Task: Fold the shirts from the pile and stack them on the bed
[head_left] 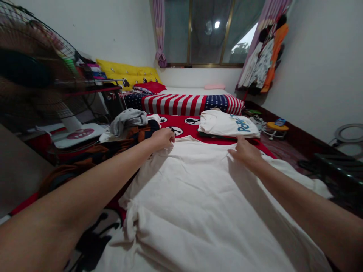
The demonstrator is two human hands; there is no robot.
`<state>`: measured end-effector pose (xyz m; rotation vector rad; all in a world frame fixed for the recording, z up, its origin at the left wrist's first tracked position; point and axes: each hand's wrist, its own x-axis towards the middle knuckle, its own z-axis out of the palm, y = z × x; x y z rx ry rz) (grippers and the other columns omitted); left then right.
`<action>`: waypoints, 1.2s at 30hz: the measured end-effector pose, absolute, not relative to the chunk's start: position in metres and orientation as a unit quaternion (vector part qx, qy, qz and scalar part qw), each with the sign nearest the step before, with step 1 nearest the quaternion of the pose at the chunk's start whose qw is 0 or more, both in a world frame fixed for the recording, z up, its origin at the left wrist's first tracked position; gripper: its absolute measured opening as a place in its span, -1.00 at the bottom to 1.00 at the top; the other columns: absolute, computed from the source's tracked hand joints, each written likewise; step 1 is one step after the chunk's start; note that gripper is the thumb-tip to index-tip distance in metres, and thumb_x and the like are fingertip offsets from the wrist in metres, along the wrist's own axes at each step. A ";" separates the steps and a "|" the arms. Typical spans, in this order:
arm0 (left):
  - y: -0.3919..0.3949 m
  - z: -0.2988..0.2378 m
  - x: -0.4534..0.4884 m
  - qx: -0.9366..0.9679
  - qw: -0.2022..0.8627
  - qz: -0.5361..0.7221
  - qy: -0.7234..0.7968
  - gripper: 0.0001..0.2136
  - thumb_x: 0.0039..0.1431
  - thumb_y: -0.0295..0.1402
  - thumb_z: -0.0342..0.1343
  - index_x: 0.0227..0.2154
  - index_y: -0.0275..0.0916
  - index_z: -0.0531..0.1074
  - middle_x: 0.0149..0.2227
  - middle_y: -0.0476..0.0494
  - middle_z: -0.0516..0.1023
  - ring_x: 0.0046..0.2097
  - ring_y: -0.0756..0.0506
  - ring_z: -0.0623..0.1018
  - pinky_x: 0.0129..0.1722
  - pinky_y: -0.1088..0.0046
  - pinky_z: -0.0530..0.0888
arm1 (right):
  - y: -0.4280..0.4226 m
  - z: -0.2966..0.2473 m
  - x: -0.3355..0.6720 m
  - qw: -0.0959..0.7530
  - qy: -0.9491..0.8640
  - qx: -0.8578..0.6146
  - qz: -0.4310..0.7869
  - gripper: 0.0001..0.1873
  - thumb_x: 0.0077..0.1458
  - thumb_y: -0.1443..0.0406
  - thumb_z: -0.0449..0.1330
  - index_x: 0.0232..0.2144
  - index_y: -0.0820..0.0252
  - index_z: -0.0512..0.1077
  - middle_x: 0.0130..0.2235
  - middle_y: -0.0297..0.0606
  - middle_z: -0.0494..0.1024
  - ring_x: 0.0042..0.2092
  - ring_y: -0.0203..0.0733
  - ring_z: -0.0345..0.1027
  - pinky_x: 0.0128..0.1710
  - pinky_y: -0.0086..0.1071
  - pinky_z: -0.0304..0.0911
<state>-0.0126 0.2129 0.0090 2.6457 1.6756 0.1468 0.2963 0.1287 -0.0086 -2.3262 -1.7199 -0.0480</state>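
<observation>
A large cream-white garment lies spread flat on the bed in front of me. My left hand is closed on its far left corner, fingers curled into the cloth. At the far right edge, my right hand pinches the same garment. Just beyond my hands lies a folded white T-shirt with blue lettering on top of darker folded clothes.
A red sheet with black-and-white figures covers the bed. A heap of grey and orange clothes lies at the left. A stars-and-stripes blanket and yellow pillows lie farther back. A standing fan is at the left; hanging clothes at the right.
</observation>
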 end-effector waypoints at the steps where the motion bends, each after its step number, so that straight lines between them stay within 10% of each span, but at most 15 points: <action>1: 0.209 0.010 -0.016 0.846 -0.008 0.019 0.533 -0.80 -0.06 -0.35 0.23 -0.31 -0.17 0.59 -0.30 -0.04 0.61 -0.24 -0.08 0.55 -0.31 0.55 0.39 | 0.118 -0.008 0.279 0.142 -0.628 -0.765 -0.019 -0.35 0.08 0.23 0.19 0.19 0.32 0.17 0.04 0.10 0.46 0.02 0.11 0.40 -0.08 -0.16 0.31; 11: 0.195 -0.007 -0.021 0.847 -0.041 -0.006 0.530 -0.59 0.04 0.01 0.14 -0.14 -0.13 0.54 -0.03 -0.16 0.55 0.00 -0.18 0.51 -0.11 0.44 0.42 | -0.025 -0.026 0.150 0.124 -0.943 -0.203 0.234 -0.59 0.20 0.27 0.09 0.10 0.19 0.33 0.19 -0.13 0.37 0.27 -0.15 0.12 0.29 -0.21 -0.07; 20: 0.197 -0.010 -0.004 0.821 -0.075 0.058 0.564 -0.79 0.07 -0.34 0.06 -0.31 -0.15 0.59 -0.20 -0.11 0.61 -0.11 -0.17 0.56 -0.22 0.44 0.45 | -0.036 -0.032 0.150 0.159 -0.934 -0.200 0.250 -0.67 0.23 0.33 0.00 0.02 0.17 0.36 0.13 -0.21 0.43 0.25 -0.27 0.13 0.31 -0.31 -0.23; 36: 0.224 -0.012 0.026 0.784 -0.095 0.087 0.608 -0.76 0.14 -0.27 0.06 -0.29 -0.23 0.60 -0.16 -0.27 0.60 -0.08 -0.27 0.54 -0.16 0.32 0.46 | -0.026 -0.044 0.149 0.148 -0.944 -0.179 0.234 -0.62 0.20 0.27 0.05 0.07 0.10 0.31 0.15 -0.18 0.41 0.18 -0.18 0.21 0.22 -0.24 -0.02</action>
